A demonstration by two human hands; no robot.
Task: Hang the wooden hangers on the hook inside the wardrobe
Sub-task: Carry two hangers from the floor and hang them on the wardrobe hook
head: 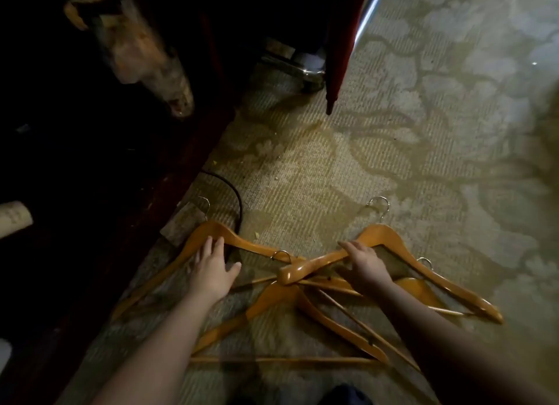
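Forearms (157, 344) are stretched over four wooden hangers (314, 311) piled on the patterned carpet (393, 132). The left hand (211, 268) is laid flat, fingers spread, on the leftmost hanger (245, 240); the right hand (367, 265) is curled round the rightmost hanger (393, 238).

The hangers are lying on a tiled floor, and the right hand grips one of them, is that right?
Not tiled: the head view shows the hangers lying on patterned carpet. The right hand does grip one hanger.
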